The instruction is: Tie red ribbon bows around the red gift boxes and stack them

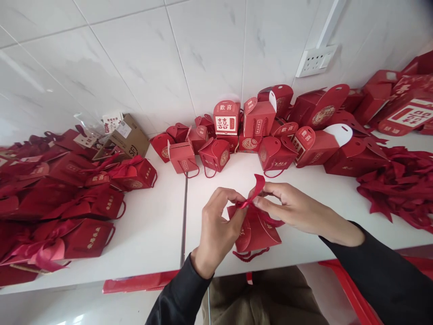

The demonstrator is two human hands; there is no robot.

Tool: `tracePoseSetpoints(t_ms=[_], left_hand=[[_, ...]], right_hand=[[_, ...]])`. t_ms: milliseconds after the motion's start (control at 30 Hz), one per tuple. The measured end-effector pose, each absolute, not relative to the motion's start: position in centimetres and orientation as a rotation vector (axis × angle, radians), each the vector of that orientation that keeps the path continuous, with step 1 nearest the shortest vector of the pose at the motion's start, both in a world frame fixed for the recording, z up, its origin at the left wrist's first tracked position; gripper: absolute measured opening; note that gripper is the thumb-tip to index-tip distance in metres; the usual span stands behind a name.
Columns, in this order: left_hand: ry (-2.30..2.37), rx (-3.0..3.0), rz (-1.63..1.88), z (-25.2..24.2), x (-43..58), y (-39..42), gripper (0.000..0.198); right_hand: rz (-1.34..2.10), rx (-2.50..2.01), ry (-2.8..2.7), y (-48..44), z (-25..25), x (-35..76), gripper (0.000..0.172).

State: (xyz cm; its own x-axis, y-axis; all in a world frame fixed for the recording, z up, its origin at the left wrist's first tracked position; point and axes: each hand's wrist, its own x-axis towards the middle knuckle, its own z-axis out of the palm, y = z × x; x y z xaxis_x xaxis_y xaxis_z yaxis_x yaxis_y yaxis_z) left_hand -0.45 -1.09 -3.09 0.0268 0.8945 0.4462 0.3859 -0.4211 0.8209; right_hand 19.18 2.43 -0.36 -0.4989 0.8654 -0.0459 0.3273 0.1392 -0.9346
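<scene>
A red gift box [260,232] with a twisted cord handle stands on the white table close to its front edge. Above its top, a red satin ribbon [259,183] is looped and crossed. My left hand [221,225] pinches the ribbon from the left, thumb and index finger together. From the right, my right hand [291,205] closes its fingertips on the same ribbon, one end of which sticks up between the hands. The fingers hide part of the box's top and the crossing of the ribbon.
Several red boxes with ribbon bows [91,203] crowd the table's left side. More red boxes [214,153] line the tiled wall, beside a cardboard carton [130,140]. A heap of loose red ribbons [402,185] lies at right. A power socket [316,61] is on the wall.
</scene>
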Motion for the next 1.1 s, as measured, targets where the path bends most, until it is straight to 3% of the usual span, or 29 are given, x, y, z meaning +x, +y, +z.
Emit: tracePoseSetpoints(t_ms=[100, 267, 367, 533, 767, 1100], left_hand=[[1.296, 1.732, 1.365, -3.4, -0.7, -1.5, 0.006], [1.355, 1.558, 1.313, -4.1, -0.9, -2.6, 0.009], [1.384, 1.551, 1.283, -4.1, -0.9, -3.3, 0.014], [1.489, 1.504, 1.262, -4.1, -1.3, -4.0, 0.023], [1.577, 1.333, 1.196, -4.9, -2.2, -4.7, 0.034], [1.543, 1.248, 1.13, -5.3, -2.3, -4.6, 0.037]], right_hand=[[1.32, -1.154, -1.862, 2.3, -0.1, 19.4, 0.021], [1.368, -1.232, -1.778, 2.0, 0.2, 20.0, 0.03], [1.364, -1.265, -1.79, 2.1, -0.1, 20.7, 0.036], [1.36, -1.221, -1.99, 2.3, -0.4, 22.4, 0.031], [1.058, -1.346, -2.053, 1.7, 0.1, 22.9, 0.032], [1.247, -1.345, -1.875, 2.6, -1.1, 23.5, 0.04]])
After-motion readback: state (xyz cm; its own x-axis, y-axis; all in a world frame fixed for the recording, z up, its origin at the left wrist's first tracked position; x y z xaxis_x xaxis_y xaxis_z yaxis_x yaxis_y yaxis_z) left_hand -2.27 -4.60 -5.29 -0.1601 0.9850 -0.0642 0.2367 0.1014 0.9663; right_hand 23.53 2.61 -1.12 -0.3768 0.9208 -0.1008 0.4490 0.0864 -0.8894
